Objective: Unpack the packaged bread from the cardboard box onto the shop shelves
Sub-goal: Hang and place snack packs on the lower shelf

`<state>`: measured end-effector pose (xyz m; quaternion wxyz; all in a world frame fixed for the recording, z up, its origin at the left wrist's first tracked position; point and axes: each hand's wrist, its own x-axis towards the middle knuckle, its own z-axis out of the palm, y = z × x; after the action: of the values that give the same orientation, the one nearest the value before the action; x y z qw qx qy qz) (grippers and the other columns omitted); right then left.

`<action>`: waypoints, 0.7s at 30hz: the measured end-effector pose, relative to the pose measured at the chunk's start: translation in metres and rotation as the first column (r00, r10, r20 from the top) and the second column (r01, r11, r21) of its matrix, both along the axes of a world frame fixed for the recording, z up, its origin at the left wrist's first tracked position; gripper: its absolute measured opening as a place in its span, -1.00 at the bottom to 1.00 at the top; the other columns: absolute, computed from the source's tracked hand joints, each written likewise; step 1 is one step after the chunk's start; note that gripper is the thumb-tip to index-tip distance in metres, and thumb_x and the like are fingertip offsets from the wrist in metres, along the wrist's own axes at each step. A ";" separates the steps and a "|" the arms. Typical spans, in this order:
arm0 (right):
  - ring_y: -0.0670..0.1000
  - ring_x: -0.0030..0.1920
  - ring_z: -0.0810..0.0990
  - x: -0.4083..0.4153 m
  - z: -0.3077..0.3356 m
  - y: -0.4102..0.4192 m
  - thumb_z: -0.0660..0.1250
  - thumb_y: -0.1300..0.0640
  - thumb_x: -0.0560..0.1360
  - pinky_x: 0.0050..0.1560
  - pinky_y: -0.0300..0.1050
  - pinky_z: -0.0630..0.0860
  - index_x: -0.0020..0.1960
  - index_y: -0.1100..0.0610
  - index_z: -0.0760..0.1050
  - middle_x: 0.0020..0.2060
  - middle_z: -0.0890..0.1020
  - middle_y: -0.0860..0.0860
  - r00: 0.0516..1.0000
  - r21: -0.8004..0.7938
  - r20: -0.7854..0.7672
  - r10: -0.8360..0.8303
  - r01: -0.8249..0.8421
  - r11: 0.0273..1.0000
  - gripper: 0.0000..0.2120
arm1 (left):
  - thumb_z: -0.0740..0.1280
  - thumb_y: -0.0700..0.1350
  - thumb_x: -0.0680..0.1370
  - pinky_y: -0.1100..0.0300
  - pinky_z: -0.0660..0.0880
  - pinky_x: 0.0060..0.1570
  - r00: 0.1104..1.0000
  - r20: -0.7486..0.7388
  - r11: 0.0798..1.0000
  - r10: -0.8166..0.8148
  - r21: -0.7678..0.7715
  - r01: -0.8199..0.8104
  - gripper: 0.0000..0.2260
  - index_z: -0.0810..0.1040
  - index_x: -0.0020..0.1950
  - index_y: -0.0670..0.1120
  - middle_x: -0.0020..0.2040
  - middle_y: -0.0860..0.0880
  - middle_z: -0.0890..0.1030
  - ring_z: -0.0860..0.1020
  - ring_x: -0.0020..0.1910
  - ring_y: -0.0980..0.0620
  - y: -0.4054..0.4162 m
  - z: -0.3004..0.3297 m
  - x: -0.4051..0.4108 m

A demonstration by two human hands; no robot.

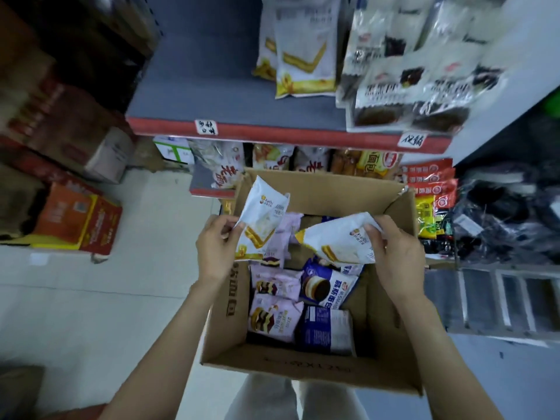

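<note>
An open cardboard box (391, 301) stands on the floor below me. My left hand (216, 247) grips a white and yellow bread packet (262, 221) above the box's left wall. My right hand (394, 253) grips a second white and yellow bread packet (336, 241) over the box's middle. Inside lie pink bread packets (274, 316) and blue bread packets (328, 286). The grey shelf (200, 74) with a red edge rises behind the box; matching white and yellow packets (303, 53) stand on it.
Dark-labelled packets (424, 83) crowd the shelf's right part. A lower shelf holds more bread packets (230, 168) and red packets (430, 183). Orange and brown cartons (75, 216) are stacked on the tiled floor at left. A metal ladder (497, 298) lies at right.
</note>
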<state>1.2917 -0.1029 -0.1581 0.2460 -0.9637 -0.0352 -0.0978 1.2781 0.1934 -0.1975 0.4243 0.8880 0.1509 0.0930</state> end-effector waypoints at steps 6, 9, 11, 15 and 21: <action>0.10 -0.50 0.47 0.060 0.077 0.045 0.24 0.11 0.57 -0.51 -0.19 0.20 0.07 0.19 0.55 -0.45 0.56 0.12 0.981 -0.014 0.195 0.018 -0.016 1.000 -0.81 | 0.33 -0.18 0.56 0.37 0.43 -0.11 0.974 0.211 0.995 0.079 -0.079 -0.064 -0.91 0.57 0.00 -0.18 -0.05 0.00 0.53 0.51 -0.16 0.17 0.035 0.060 0.034; 0.08 -0.49 0.42 0.095 0.114 0.069 0.17 0.08 0.59 -0.46 -0.17 0.19 0.04 0.18 0.52 -0.47 0.49 0.04 0.947 0.050 0.321 0.033 -0.052 0.997 -0.78 | 0.31 -0.13 0.57 0.35 0.40 -0.19 0.960 0.261 0.993 0.100 -0.089 -0.079 -0.92 0.57 0.01 -0.10 -0.15 0.06 0.58 0.51 -0.19 0.17 0.051 0.078 0.051; 0.04 -0.50 0.39 0.118 0.133 0.084 0.16 0.06 0.60 -0.45 -0.17 0.22 0.03 0.17 0.53 -0.48 0.46 0.01 0.912 0.051 0.406 0.064 -0.092 0.994 -0.76 | 0.29 -0.11 0.59 0.36 0.36 -0.23 0.945 0.298 0.990 0.131 -0.093 -0.107 -0.93 0.54 -0.01 -0.07 -0.20 0.07 0.56 0.47 -0.22 0.15 0.060 0.087 0.059; 0.00 -0.57 0.33 0.173 0.146 0.115 0.25 0.13 0.55 -0.50 -0.24 0.20 -0.08 0.18 0.55 -0.55 0.45 0.06 0.843 -0.132 0.518 0.144 -0.087 0.987 -0.85 | 0.27 -0.08 0.59 0.34 0.35 -0.24 0.931 0.306 0.978 0.199 -0.128 -0.167 -0.89 0.54 -0.01 -0.10 -0.19 0.02 0.57 0.46 -0.25 0.17 0.075 0.090 0.075; 0.26 -0.25 0.60 0.248 0.126 0.151 0.16 0.38 0.51 -0.33 -0.02 0.34 0.32 0.21 0.36 -0.24 0.62 0.22 0.962 -0.412 0.176 0.209 -0.121 0.903 -0.61 | 0.28 -0.08 0.58 0.08 0.44 -0.15 0.950 0.265 0.974 0.166 -0.196 -0.116 -0.94 0.53 -0.05 -0.03 -0.20 0.09 0.58 0.53 -0.21 0.10 0.081 0.082 0.103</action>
<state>1.5394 0.0481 -0.0322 0.0475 -0.9706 -0.1626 -0.1712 1.3810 0.2745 -0.1153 0.5112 0.8113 0.1605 0.2337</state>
